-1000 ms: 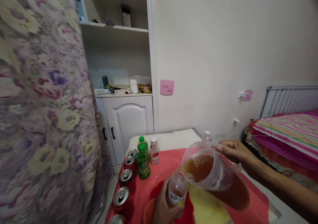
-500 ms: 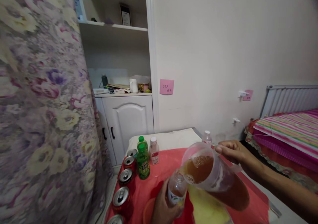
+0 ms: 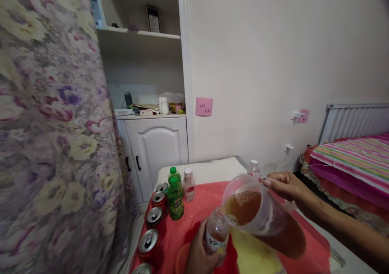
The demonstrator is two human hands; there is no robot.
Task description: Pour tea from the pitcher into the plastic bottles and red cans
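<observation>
My right hand (image 3: 284, 186) grips a clear plastic pitcher (image 3: 261, 217) of brown liquid, tilted to the left so its spout meets the mouth of a small clear bottle (image 3: 216, 234). My left hand (image 3: 199, 254) is wrapped round that bottle from below and holds it upright on the red tablecloth (image 3: 200, 209). A little brown liquid sits in the bottle. A yellow-green patch (image 3: 252, 253) lies under the pitcher.
Red cans (image 3: 155, 217) line the table's left edge, with two green bottles (image 3: 175, 197) and a white-capped bottle (image 3: 189, 185) behind. Another small bottle (image 3: 253, 168) stands at the back. A floral curtain (image 3: 51, 136) hangs left, a white cabinet (image 3: 154, 144) behind, a striped bed (image 3: 355, 160) right.
</observation>
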